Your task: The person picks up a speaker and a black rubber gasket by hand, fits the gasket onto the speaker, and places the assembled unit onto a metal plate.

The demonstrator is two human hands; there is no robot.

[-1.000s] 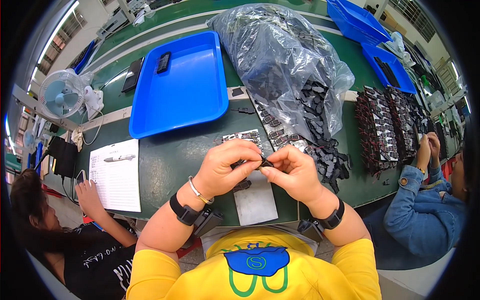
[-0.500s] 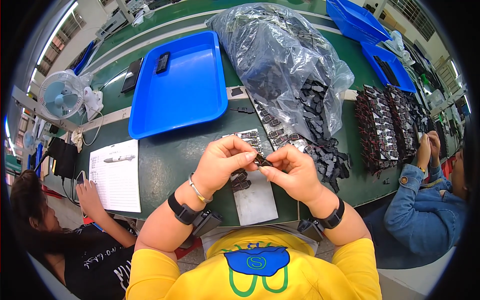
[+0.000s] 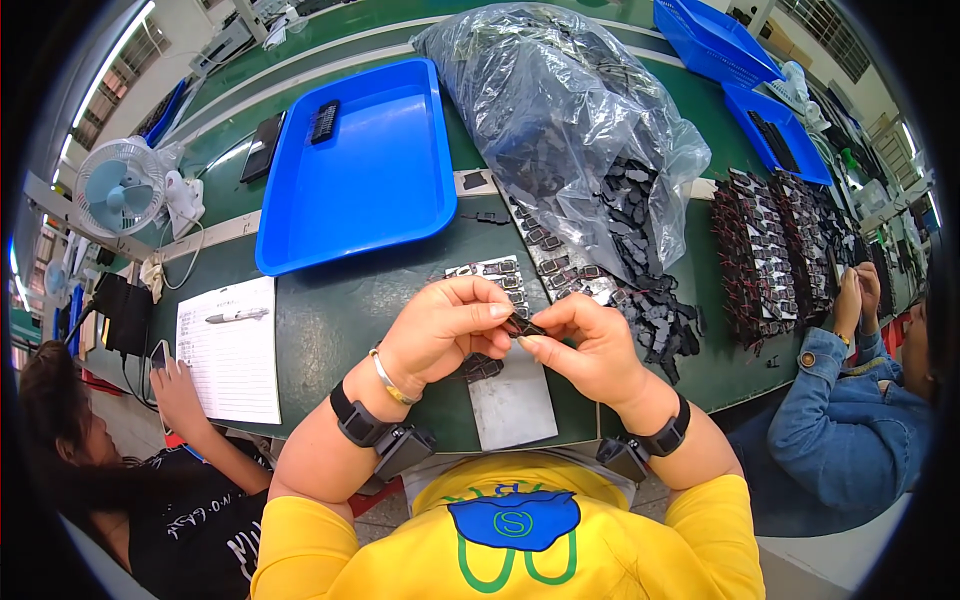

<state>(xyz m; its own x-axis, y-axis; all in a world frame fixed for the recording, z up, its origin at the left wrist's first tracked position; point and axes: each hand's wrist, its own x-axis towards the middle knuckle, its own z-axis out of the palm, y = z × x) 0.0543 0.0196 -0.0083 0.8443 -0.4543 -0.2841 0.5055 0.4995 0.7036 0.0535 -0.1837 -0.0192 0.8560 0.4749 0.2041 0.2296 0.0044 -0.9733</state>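
a green table [image 3: 340, 325] filled most of the view, its near edge running just in front of the wearer's yellow shirt [image 3: 420, 560]. by that edge sat two others: one in black [image 3: 190, 520] on the left, one in denim [image 3: 840, 430] on the right. a clear bag [image 3: 560, 110], bulging with dark pieces, lay well back from the near edge, its mouth toward the right hand. just to its left stood a blue tray [image 3: 360, 170], with a small black block [image 3: 324, 122] toward its far edge. rows of dark parts with red wires made up a stack [image 3: 770, 250] on the table's right side. toward the left of the near edge lay a notebook [image 3: 235, 375], a pen [image 3: 237, 315] across its upper half. a pale board [image 3: 512, 410] reached the near edge at the middle, small parts [image 3: 485, 368] along its left edge and at its far end. loose black scraps [image 3: 665, 325] spilled from the bag toward the near edge. above the board, the left hand [image 3: 445, 325] and the right hand [image 3: 590, 345] each pinched one black part [image 3: 524, 325] between thumb and forefinger; its finer details were too small to tell.
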